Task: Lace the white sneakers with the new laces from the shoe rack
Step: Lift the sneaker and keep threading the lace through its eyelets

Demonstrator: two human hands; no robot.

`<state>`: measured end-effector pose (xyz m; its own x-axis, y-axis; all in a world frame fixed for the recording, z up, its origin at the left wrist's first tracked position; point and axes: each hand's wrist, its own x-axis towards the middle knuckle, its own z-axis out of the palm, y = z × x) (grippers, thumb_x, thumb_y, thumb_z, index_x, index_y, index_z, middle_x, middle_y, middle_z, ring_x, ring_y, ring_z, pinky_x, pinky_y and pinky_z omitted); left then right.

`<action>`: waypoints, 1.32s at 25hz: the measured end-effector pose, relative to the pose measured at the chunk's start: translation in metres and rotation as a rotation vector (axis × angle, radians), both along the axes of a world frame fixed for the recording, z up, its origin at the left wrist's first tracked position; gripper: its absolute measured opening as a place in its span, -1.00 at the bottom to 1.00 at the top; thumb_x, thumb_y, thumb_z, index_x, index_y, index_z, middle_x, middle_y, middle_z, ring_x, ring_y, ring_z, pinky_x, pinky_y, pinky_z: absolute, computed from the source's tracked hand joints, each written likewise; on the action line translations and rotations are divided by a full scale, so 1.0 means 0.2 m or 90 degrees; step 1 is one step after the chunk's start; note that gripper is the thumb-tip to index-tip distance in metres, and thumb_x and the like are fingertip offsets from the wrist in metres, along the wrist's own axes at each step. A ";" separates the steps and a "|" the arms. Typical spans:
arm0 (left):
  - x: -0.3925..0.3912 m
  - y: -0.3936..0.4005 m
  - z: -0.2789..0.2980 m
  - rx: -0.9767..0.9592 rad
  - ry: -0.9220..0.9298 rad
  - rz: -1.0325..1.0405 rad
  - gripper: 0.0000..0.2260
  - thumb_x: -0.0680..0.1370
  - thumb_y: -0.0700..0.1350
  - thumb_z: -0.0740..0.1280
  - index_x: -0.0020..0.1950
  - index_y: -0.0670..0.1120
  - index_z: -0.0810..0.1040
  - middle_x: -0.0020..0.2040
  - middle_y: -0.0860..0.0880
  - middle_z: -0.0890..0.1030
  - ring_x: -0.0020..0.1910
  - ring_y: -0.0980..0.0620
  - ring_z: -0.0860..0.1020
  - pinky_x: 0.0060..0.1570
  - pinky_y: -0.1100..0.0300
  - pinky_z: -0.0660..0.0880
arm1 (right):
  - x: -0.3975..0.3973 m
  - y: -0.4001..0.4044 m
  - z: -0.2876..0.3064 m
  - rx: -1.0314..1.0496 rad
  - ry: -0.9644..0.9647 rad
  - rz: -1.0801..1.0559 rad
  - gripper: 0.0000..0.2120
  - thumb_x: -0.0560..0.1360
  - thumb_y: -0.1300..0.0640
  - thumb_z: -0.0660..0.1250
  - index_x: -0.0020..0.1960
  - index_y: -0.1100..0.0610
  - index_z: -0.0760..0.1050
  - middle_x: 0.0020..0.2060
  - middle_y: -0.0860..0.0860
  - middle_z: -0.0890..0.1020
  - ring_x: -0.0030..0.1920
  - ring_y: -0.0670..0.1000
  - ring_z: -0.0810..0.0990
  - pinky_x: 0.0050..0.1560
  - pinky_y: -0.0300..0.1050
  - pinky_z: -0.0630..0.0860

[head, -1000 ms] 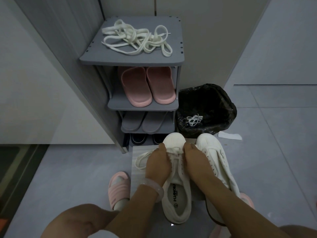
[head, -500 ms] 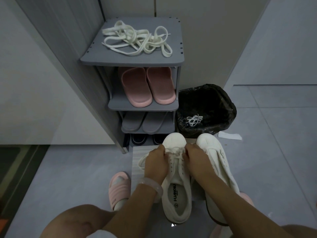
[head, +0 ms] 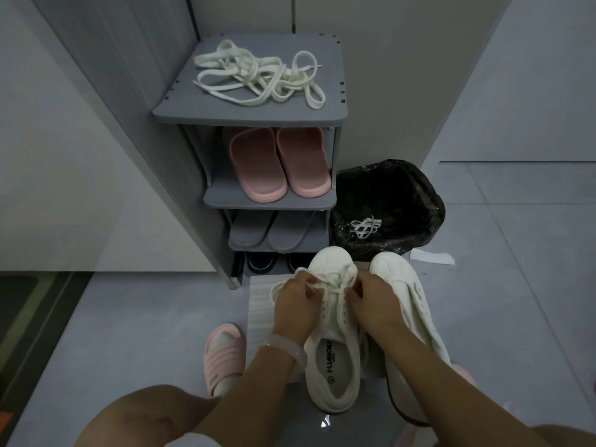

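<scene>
left hand (head: pixel 296 304) and right hand (head: pixel 375 300) each pinch the soft, floppy lace (head: pixel 335 287) | on the left sneaker (head: pixel 333 343), on the floor | best held near its tips | new laces (head: pixel 258 77) on shoe rack (head: pixel 251 116) top

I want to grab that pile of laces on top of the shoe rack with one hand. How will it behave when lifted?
The pile of laces is likely floppy: its flat strands lie in slack loops. It probably tangles, since the loops cross one another, so several strands may rise together. It looks light, and loose ends may trail over the edge of the shoe rack.
</scene>
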<state>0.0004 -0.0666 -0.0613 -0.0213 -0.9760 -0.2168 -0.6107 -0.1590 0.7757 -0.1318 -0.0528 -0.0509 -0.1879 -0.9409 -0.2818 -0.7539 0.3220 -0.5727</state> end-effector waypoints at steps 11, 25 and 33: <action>0.02 0.05 0.01 -0.030 -0.165 -0.042 -0.83 0.55 -0.30 0.13 0.02 -0.26 0.50 0.00 -0.17 0.57 0.03 -0.10 0.53 -0.13 0.27 0.30 | 0.03 0.05 0.04 -0.029 0.078 0.097 -0.90 0.57 0.19 0.10 0.02 0.20 0.34 -0.08 0.15 0.52 -0.15 0.11 0.49 -0.19 -0.13 0.31; 0.03 0.02 0.02 0.098 -0.123 0.012 -0.76 0.54 -0.16 0.23 -0.34 -0.08 0.34 -0.32 0.03 0.43 -0.19 0.00 0.46 -0.23 0.25 0.31 | 0.02 0.01 0.01 0.003 -0.005 0.034 -0.69 0.52 0.15 0.26 0.23 0.19 0.33 0.11 0.12 0.54 0.11 0.12 0.52 0.03 -0.09 0.40; -0.02 0.03 0.07 0.079 -0.064 0.007 -0.83 0.55 -0.28 0.18 -0.21 -0.15 0.48 -0.06 -0.15 0.56 -0.03 -0.07 0.51 -0.11 0.23 0.35 | 0.06 0.02 0.03 0.013 0.004 0.108 -0.79 0.54 0.27 0.16 0.17 0.21 0.32 -0.13 0.13 0.56 -0.07 0.13 0.57 -0.11 -0.06 0.44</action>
